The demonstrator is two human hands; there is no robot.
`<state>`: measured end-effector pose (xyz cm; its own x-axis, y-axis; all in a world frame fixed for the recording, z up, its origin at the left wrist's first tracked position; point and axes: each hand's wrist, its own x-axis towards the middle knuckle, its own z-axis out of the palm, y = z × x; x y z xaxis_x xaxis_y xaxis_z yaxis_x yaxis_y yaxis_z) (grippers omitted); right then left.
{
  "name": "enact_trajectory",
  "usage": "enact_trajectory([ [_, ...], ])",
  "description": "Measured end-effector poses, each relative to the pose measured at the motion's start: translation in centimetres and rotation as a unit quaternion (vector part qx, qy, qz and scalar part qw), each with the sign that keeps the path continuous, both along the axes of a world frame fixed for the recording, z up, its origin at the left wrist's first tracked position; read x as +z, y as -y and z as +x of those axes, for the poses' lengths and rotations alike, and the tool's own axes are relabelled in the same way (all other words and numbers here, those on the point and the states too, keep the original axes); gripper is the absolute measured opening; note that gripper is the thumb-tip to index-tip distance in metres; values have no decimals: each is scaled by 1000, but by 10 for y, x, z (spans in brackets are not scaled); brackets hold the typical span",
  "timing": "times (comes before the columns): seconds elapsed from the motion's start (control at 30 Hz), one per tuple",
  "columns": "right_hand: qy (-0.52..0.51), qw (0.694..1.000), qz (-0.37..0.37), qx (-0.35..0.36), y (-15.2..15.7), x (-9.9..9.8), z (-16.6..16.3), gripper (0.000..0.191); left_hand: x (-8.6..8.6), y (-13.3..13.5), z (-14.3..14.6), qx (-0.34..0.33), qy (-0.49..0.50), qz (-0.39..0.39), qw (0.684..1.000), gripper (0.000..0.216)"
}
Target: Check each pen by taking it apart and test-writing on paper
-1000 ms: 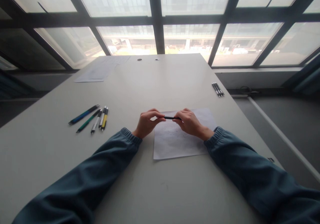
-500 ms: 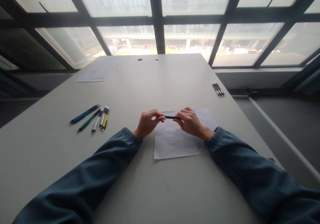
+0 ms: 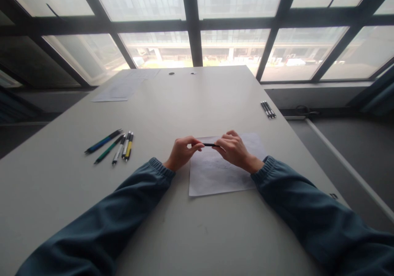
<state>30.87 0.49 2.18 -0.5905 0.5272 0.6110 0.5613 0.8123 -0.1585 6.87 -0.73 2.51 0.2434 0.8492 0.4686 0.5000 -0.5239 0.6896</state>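
Observation:
A black pen lies level between my two hands, above a sheet of white paper with faint marks. My left hand is closed on one end of it, thumb and fingers pinched. The other end is pinched by my right hand, and the fingers hide that tip. To the left on the table rest several loose pens, among them a blue pen, a green pen and a yellow pen.
Several black pens lie side by side near the right edge of the white table. More papers are at the far left. Windows stand beyond the far edge, where a round hole shows.
Both hands keep hold of the pen in nearly the same place. My right hand's fingers have shifted very slightly on its end. The rest is unchanged.

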Motion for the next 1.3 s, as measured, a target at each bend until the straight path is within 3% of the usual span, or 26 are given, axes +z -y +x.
enact_trajectory([
  [0.33, 13, 999, -43, 3, -1, -8, -3, 33, -1, -2, -1, -50, 43, 73, 995, 15],
  [0.5, -13, 998, -54, -4, -2, -9, -3, 32, -2, -4, -2, -40, 21, 64, 997, 41],
  [0.6, -19, 998, -54, -7, -2, -9, -2, 32, -4, -5, -4, -12, 8, 40, 999, 39],
  [0.77, -12, 999, -45, -2, -3, -9, -3, 33, -5, -5, -5, -4, -44, 25, 999, 57],
  [1.13, -4, 999, -41, -8, -4, -11, -1, 33, -8, -7, -2, -20, -3, 75, 997, 18],
  [1.3, -6, 999, -38, -14, -3, -9, -2, 35, -2, -4, 1, -42, 2, 94, 995, 16],
])
